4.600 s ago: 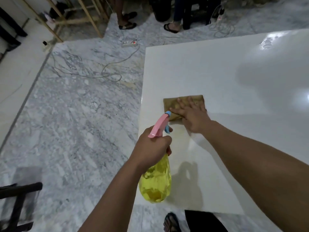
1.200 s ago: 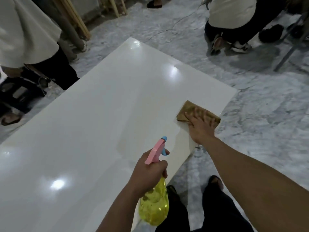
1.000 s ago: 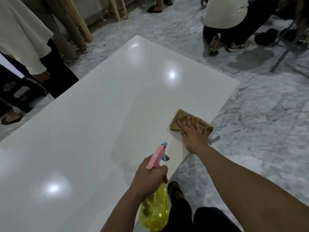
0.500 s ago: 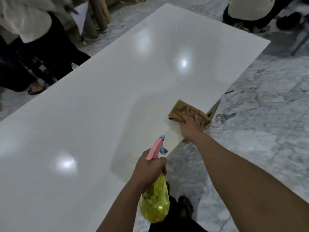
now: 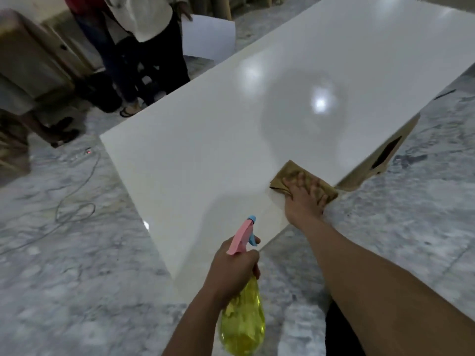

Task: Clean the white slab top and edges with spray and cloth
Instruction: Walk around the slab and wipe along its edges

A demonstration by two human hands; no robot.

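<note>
No legible text anywhere.
Spray bottle (image 5: 243, 322) bare of label; sheet of paper (image 5: 208, 38) beyond the slab's far edge blank.

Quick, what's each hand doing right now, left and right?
Left hand: closed around the neck of the yellow spray bottle.
Right hand: open, fingers spread, pressing the brown cloth flat at the white slab edge.

Setting: indoor workshop or stone showroom floor. Evidence: large glossy white slab (image 5: 257, 119) raised on a cardboard box (image 5: 380, 160); grey-veined marble floor (image 5: 64, 265); loose cable (image 5: 77, 201) trailing across it; wooden frames (image 5: 226, 6) against the far wall; bystanders (image 5: 144, 47) standing alongside, one holding a white sheet (image 5: 208, 39).
</note>
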